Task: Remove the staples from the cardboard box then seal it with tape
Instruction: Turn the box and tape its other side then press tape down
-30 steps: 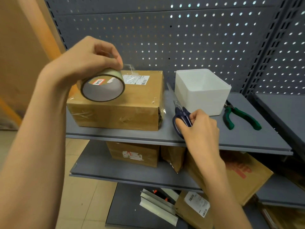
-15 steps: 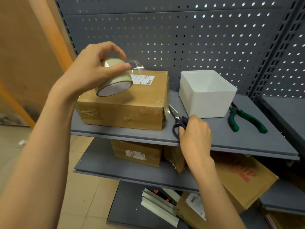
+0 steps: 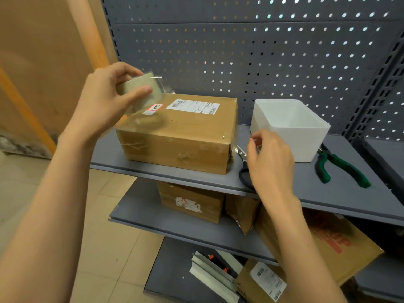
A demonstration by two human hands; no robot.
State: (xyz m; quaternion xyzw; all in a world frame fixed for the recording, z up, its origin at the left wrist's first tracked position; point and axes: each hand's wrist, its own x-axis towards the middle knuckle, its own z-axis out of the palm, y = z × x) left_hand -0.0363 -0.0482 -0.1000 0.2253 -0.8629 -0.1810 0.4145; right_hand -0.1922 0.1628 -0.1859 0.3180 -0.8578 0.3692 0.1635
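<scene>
Two hands: both bare, reaching in over a grey metal shelf (image 3: 341,193) backed by pegboard (image 3: 240,51).
Left hand (image 3: 105,101): raised over the far-left corner of the cardboard box, thumb and fingers curled round a roll of clear tape (image 3: 140,88); the roll is blurred, and a loose clear strip hangs from it down to the box top.
Right hand (image 3: 271,158): hovers just right of the box, fingers loosely bent, gripping nothing that can be seen; thumb and forefinger sit close together near the white bin's front wall.
Cardboard box (image 3: 179,136): closed, flat on the shelf's left half, a white shipping label (image 3: 193,106) on top, crinkled clear tape at its corners.
Scissors (image 3: 243,169): lying on the shelf between the box and the right hand, dark handle partly hidden by that hand.
White bin (image 3: 290,127): open-topped, right of the box.
Pliers (image 3: 341,169): green-handled, on the shelf just right of the bin.
Lower shelves: more cardboard boxes (image 3: 190,202) and pale metal strips (image 3: 214,278).
</scene>
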